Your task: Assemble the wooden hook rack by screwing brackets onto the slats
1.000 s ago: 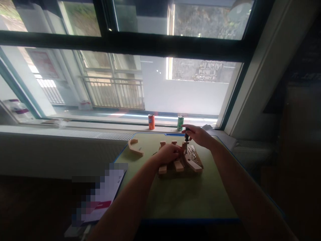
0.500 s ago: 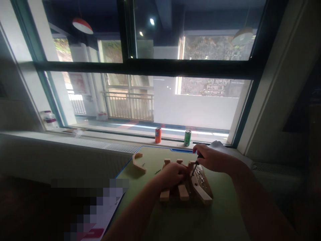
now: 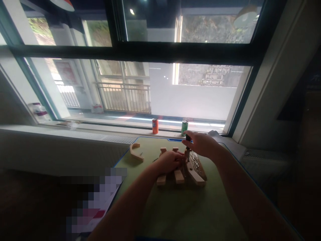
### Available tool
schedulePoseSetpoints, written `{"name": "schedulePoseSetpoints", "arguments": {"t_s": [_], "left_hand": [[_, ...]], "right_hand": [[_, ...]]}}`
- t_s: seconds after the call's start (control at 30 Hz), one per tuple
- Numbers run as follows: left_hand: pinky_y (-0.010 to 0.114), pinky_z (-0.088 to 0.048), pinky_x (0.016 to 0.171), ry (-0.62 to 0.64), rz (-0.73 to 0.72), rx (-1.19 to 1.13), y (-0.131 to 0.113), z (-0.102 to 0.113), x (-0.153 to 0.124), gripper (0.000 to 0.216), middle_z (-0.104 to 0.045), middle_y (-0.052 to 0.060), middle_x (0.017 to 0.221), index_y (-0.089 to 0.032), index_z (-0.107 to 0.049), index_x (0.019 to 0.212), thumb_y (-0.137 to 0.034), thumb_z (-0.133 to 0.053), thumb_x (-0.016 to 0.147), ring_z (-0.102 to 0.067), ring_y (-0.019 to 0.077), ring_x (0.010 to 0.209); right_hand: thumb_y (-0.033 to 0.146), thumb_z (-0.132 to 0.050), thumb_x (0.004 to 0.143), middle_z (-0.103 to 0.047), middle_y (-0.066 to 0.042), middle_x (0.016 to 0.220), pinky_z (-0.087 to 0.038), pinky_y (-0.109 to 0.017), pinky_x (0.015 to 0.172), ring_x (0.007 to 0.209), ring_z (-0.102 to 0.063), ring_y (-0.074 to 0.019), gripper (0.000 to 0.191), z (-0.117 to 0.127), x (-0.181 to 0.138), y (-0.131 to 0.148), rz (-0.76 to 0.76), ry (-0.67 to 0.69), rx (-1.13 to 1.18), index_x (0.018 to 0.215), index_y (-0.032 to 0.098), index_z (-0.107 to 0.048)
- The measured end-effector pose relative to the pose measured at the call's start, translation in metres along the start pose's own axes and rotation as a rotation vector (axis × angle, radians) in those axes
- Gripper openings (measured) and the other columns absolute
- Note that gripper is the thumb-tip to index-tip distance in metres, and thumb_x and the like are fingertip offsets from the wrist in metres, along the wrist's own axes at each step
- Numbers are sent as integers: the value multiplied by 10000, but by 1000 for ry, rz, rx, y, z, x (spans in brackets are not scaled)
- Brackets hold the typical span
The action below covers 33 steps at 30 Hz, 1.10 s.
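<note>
My right hand [image 3: 200, 143] is closed around the black handle of a screwdriver [image 3: 188, 144]. The tool stands nearly upright, its tip down at a curved wooden piece [image 3: 197, 176] that has a hole in it. My left hand [image 3: 168, 161] lies over the wooden frame [image 3: 179, 176], fingers bent and pressed against it close to the screwdriver's tip. The left fingertips partly hide what they grip. Beside the curved piece, a clear bag of metal hardware [image 3: 195, 160] rests on a brown wooden piece [image 3: 204, 174].
Another curved wooden piece [image 3: 134, 154] lies at the far left of the green table [image 3: 173, 211], with small screws near it. On the windowsill stand an orange can [image 3: 155, 126] and a green can [image 3: 184, 126]. A radiator [image 3: 75, 150] runs under the window [image 3: 163, 50].
My right hand has shifted left and brought the screwdriver from a slant to nearly upright. My left hand stays on the wooden frame. The whole view has tilted down.
</note>
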<state>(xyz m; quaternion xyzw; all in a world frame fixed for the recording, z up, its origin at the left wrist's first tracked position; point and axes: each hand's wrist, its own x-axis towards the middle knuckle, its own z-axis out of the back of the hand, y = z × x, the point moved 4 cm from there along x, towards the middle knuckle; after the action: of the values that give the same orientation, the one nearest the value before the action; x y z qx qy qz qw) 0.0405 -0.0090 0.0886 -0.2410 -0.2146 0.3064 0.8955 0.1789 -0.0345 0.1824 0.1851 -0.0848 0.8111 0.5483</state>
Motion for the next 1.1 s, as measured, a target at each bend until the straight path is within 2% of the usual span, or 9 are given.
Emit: {"name": "schedulePoseSetpoints", "arguments": {"t_s": [0.1, 0.17, 0.27, 0.37, 0.57, 0.63, 0.8, 1.0, 1.1], "left_hand": [[246, -374, 904, 1, -9, -9, -1, -1, 0, 292, -622, -5, 1068, -238, -635, 1016, -222, -460, 783, -525, 160, 1014], [241, -370, 911, -7, -12, -11, -2, 0, -1, 302, -604, -7, 1108, -238, -626, 1036, -222, -469, 778, -522, 156, 1020], [238, -370, 911, -8, -17, -10, -3, 1, 0, 314, -585, -12, 1143, -244, -620, 1049, -219, -475, 772, -513, 156, 1036], [236, -380, 898, -3, -22, -13, -3, 1, 0, 322, -588, -8, 1137, -238, -611, 1066, -227, -471, 776, -519, 155, 1026], [230, -385, 884, -7, 26, 25, -3, 2, 0, 351, -595, -2, 1127, -244, -591, 1100, -215, -481, 769, -531, 158, 1003], [230, -390, 877, -12, 67, 39, -4, 3, -1, 351, -604, 5, 1111, -238, -593, 1100, -225, -487, 767, -537, 163, 990], [228, -409, 845, -8, 105, 49, -7, 4, -3, 338, -632, 6, 1048, -228, -608, 1079, -227, -480, 765, -561, 158, 921], [225, -385, 889, 18, 49, 26, -5, 2, -2, 332, -631, 0, 1056, -230, -633, 1042, -177, -479, 753, -531, 158, 988], [235, -371, 908, 14, 19, 8, -4, 1, -1, 327, -627, 5, 1063, -224, -637, 1036, -189, -469, 758, -510, 162, 1022]], "right_hand": [[390, -280, 901, -642, -89, 991, -398, -237, 655, 827, -599, -164, 409, 5, -2, 1, 65, -17, 88, 1196, 206, -495], [397, -336, 886, -663, -57, 851, -382, -214, 587, 689, -596, -132, 373, 7, -1, 0, 67, -6, 111, 1136, 212, -542], [503, -435, 813, -622, -29, 630, -315, -222, 485, 520, -524, -119, 383, 9, 3, -3, -11, -68, -5, 870, 185, -641], [555, -398, 805, -586, -39, 558, -277, -235, 466, 480, -481, -118, 477, 8, 6, -2, -52, -111, -93, 691, 158, -636], [312, -338, 890, -647, -58, 744, -325, -212, 521, 566, -530, -107, 319, 7, 1, 6, 63, -46, 60, 933, 164, -617], [331, -367, 881, -646, -47, 752, -328, -210, 518, 563, -531, -107, 296, 8, 0, 4, 47, -41, 59, 985, 178, -598], [521, -400, 820, -597, -49, 613, -301, -244, 491, 530, -508, -137, 433, 9, 2, 2, -3, -79, -152, 724, 162, -622], [282, -354, 887, -645, -77, 815, -351, -219, 554, 655, -567, -130, 286, 6, 1, 15, 115, -47, -88, 925, 161, -611], [333, -438, 855, -650, -48, 793, -354, -215, 556, 656, -572, -131, 241, 8, 0, 15, 146, -50, -74, 930, 184, -612]]}}
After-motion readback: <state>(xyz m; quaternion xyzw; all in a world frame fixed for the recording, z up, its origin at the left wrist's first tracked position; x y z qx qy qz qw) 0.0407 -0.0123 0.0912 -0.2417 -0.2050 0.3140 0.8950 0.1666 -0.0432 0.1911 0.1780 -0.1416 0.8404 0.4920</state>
